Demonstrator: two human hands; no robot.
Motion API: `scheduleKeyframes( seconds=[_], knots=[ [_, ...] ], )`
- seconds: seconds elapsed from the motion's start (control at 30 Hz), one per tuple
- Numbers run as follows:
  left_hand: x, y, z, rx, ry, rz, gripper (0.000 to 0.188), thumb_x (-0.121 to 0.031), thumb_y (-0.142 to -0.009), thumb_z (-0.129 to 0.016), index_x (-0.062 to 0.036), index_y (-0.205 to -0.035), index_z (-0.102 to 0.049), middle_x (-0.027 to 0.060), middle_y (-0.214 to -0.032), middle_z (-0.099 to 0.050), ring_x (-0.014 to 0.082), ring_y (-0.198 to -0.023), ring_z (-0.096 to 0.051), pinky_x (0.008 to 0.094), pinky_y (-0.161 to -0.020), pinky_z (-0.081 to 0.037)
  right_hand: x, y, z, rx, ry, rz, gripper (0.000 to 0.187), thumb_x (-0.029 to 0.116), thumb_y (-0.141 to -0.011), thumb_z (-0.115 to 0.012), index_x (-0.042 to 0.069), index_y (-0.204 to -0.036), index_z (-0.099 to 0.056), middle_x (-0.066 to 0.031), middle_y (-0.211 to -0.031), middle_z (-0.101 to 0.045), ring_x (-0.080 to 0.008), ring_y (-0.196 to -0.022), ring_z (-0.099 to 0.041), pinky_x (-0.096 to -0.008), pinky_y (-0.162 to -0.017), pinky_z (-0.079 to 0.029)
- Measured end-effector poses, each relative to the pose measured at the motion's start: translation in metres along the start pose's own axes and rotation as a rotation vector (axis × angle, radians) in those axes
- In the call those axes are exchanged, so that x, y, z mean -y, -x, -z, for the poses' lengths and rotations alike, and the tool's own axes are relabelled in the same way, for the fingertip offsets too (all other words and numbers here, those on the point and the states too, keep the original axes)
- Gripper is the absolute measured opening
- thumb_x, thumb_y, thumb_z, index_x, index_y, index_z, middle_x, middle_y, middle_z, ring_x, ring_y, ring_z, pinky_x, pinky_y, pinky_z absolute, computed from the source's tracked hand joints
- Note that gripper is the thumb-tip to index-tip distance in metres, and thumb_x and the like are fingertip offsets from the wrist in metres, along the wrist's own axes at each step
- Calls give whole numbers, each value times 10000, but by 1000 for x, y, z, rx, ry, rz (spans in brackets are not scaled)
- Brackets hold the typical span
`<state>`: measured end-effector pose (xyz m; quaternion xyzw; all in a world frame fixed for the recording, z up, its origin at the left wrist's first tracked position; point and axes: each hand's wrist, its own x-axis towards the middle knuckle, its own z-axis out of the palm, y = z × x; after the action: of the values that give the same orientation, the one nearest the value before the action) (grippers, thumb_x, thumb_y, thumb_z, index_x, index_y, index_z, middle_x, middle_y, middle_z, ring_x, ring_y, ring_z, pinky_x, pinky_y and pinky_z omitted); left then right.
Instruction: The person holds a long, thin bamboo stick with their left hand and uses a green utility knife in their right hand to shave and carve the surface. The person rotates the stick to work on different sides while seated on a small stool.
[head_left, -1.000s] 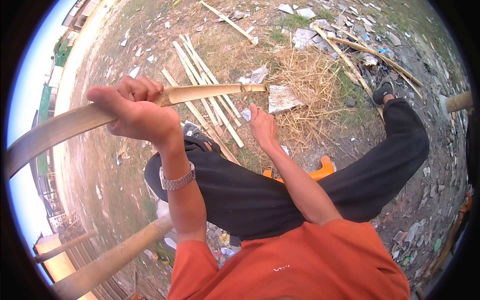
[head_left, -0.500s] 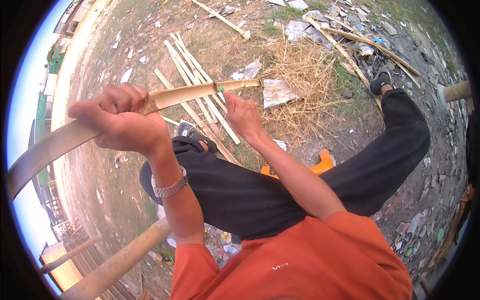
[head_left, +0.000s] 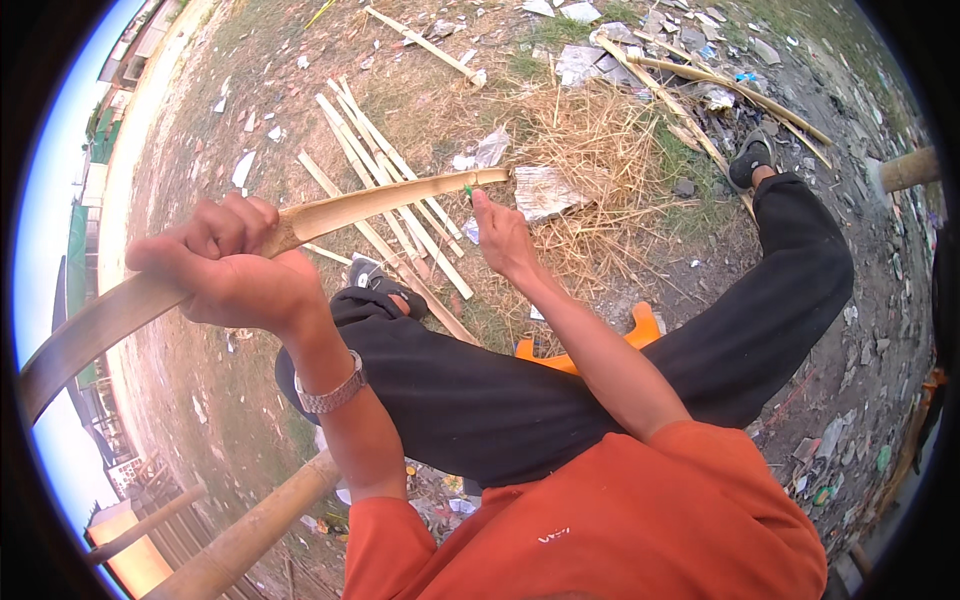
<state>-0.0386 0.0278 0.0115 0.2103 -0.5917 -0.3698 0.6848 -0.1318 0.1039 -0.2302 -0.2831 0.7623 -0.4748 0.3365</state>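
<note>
A long, curved, pale-tan bamboo strip [head_left: 370,203] is clenched in the fist of the left hand [head_left: 222,262] at left; its far end is extended rightward, just left of a whitish flat slab [head_left: 545,193]. A small green object [head_left: 468,190] is grasped at the thumb side of the curled right hand [head_left: 505,235], located at the strip's lower edge near that end; whether contact is made cannot be told. Several straight, pale bamboo slats [head_left: 440,260] are laid on the ground beyond the left foot. Dry yellow straw [head_left: 600,140] is heaped at far right of the slab.
</note>
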Motion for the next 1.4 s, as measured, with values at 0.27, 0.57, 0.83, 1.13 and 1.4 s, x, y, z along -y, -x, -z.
scheduleKeyframes(
  seconds=[0.27,0.57,0.83,1.13,1.4],
  knots=[
    [1,0,7,30,5,-5,580,-588,-930,-391,-169,-592,-174,-49,-481,-163,85,-417,-167,252,-423,-155,12,2,-26,-76,28,-14,639,466,-981,-287,-12,-749,-643,-278,-659,-601,-456,-664,-607,-515,-679,-483],
    [2,3,6,-30,71,22,536,-508,-970,-385,-172,-602,-188,-47,-470,-179,73,-404,-151,251,-398,-150,-47,-5,-27,-216,264,-141,708,519,-971,-243,-26,-822,-670,-307,-748,-620,-452,-767,-627,-525,-735,-489],
    [2,0,2,-49,116,66,502,-502,-969,-393,-170,-633,-225,-53,-481,-167,66,-409,-147,248,-396,-134,-106,-26,-30,-324,348,-432,706,480,-979,-244,-69,-846,-668,-311,-841,-632,-469,-828,-617,-520,-788,-481],
    [2,-1,14,-11,66,24,547,-532,-958,-388,-166,-607,-180,-44,-497,-168,75,-425,-143,244,-409,-126,-61,14,5,-106,43,94,660,468,-988,-239,-43,-770,-595,-273,-670,-591,-438,-646,-577,-519,-683,-432],
    [1,-4,6,31,28,14,568,-567,-943,-381,-164,-601,-174,-44,-485,-170,85,-419,-156,250,-413,-138,-38,-42,-26,-11,213,-79,684,478,-989,-218,-33,-809,-636,-294,-666,-597,-441,-713,-624,-511,-741,-483]
  ],
)
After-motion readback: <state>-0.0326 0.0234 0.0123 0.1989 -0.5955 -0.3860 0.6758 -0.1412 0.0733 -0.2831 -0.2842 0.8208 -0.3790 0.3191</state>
